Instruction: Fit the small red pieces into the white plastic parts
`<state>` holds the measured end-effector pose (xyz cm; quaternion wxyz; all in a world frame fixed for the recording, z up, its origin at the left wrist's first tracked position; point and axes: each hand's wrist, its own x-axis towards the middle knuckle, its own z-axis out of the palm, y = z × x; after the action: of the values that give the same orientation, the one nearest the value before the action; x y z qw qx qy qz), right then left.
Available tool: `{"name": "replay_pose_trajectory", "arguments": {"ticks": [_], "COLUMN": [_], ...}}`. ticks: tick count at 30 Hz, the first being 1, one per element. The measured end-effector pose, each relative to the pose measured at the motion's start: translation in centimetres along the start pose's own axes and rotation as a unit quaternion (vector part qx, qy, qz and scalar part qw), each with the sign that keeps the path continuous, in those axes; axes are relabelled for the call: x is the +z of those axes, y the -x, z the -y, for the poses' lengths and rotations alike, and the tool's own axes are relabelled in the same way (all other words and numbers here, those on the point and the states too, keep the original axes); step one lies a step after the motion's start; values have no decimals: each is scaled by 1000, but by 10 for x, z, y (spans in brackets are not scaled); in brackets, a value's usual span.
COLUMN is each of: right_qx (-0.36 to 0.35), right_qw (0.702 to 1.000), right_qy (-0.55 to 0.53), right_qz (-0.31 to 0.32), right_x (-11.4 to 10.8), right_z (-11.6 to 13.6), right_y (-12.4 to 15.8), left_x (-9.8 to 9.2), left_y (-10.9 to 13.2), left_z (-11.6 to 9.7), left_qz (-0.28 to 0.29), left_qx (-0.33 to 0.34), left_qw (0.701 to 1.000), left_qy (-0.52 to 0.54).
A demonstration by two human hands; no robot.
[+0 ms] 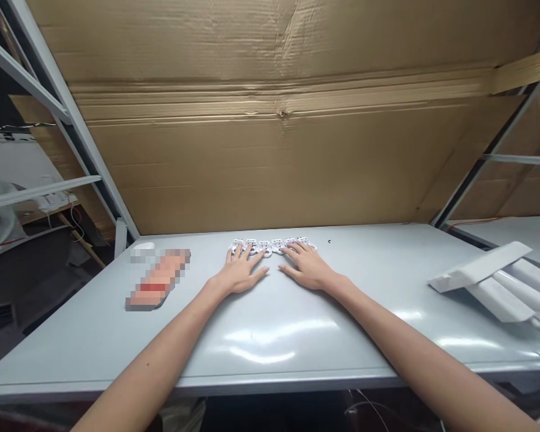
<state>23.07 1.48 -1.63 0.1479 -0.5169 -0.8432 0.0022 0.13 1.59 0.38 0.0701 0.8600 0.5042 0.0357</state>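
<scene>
A row of several small white plastic-looking pieces (264, 245) with dark or reddish dots lies near the back of the table. Their exact kind is too small to make out. Over the left part of this row, my left hand (236, 273) lies palm down, its fingers spread and their tips touching the pieces. My right hand (309, 268) rests the same way on the right part, fingers apart. Both thumbs point inward, with a gap between them. The fingertips partly hide the pieces, and neither hand grips anything.
The grey-white table (270, 324) backs onto a cardboard wall (270, 168). At left lies a blurred-out flat object (159, 279), near a white rounded item (144, 246). White box-like pieces (495, 276) with a cable lie at right. A tiny dark bit (329, 241) sits beyond my right hand.
</scene>
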Motion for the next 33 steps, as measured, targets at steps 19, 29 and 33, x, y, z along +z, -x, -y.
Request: {"name": "replay_pose_trajectory", "arguments": {"ticks": [19, 29, 33], "right_qx": [-114, -100, -94], "right_qw": [991, 991, 990], "right_qy": [-50, -30, -48], "right_qz": [44, 86, 94], "right_x": [-28, -22, -22], "right_z": [16, 12, 12], "right_y": [20, 24, 24], "left_x": [-6, -8, -6], "left_y": [24, 27, 27], "left_z": [-26, -27, -26], "left_qz": [-60, -32, -33], "left_qx": [149, 130, 122], "left_qw": [984, 990, 991], "left_qy": [-71, -42, -42]}}
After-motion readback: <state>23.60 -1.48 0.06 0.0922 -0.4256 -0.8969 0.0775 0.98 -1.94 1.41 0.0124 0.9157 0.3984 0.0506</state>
